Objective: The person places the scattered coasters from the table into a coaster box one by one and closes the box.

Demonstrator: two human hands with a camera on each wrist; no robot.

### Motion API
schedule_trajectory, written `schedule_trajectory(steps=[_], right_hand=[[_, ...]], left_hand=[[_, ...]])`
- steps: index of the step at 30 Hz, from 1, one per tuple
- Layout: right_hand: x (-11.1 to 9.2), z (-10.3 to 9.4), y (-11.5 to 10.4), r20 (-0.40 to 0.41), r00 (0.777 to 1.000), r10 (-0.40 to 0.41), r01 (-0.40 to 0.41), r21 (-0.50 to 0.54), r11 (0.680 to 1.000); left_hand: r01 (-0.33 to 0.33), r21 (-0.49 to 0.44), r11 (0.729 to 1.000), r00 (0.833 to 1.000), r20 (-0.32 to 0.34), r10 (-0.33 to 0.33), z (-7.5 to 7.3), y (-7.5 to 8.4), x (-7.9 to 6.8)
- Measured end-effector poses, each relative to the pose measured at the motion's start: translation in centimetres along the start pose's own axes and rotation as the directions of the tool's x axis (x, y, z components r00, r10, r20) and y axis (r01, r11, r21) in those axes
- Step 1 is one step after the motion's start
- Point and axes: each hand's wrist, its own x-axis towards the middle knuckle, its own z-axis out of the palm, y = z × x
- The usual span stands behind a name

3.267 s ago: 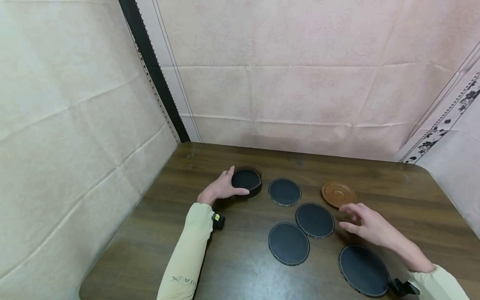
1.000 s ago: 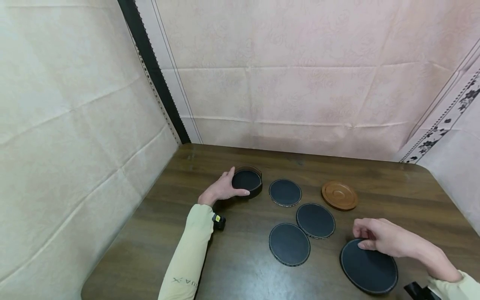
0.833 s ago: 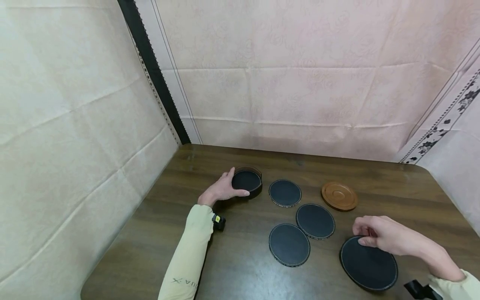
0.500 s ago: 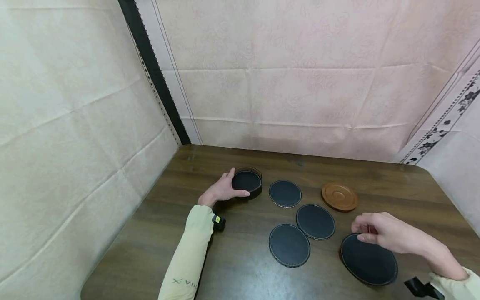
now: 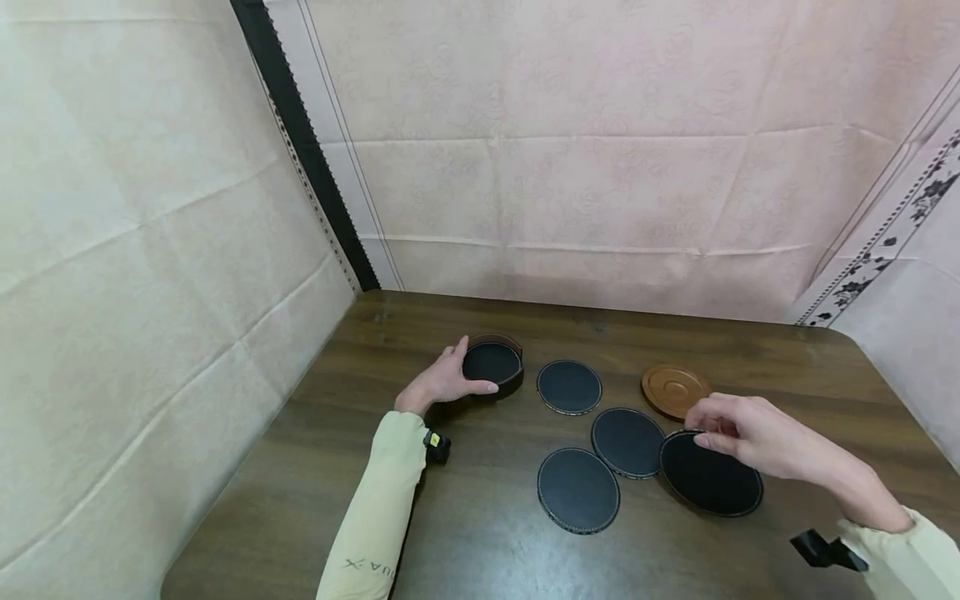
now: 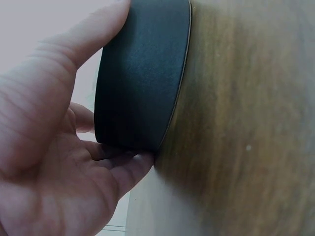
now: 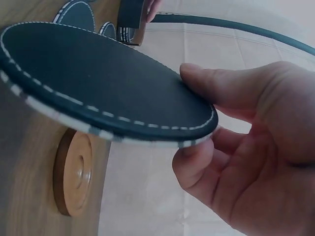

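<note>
My right hand (image 5: 765,437) pinches a round black coaster (image 5: 712,479) with pale stitching, thumb on top and fingers beneath. In the right wrist view that coaster (image 7: 103,83) is tilted and lifted off the table. At the back left, my left hand (image 5: 442,379) grips a round black coaster holder (image 5: 512,385) around its side. The left wrist view shows the holder's curved dark wall (image 6: 140,73) between thumb and fingers, its base on the table. A black coaster (image 5: 491,362) shows inside the holder.
Three more black coasters lie flat: one right of the holder (image 5: 569,387), one in the middle (image 5: 627,442) and one nearer the front (image 5: 578,490). A round brown wooden disc (image 5: 670,387) lies behind my right hand. Cloth-covered walls (image 5: 600,192) border the wooden table (image 5: 300,500).
My right hand moved from near the wooden disc to the front-right coaster, pinched it, raised it, and carried it back and left. My left hand stayed on the coaster holder.
</note>
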Motion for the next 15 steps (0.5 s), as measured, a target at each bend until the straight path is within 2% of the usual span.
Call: schedule_trajectory(steps=[11, 15], right_hand=[[2.0, 0.6, -0.6, -0.048, 0.992, 0.115, -0.114, 0.025, 0.993], [3.2, 0.8, -0.7, -0.046, 0.99, 0.132, -0.129, 0.048, 0.99]], left_hand=[[-0.001, -0.013, 1.0, 1.0, -0.002, 0.001, 0.0, -0.1, 0.0], [0.0, -0.015, 1.0, 1.0, 0.0, 0.0, 0.0, -0.1, -0.1]])
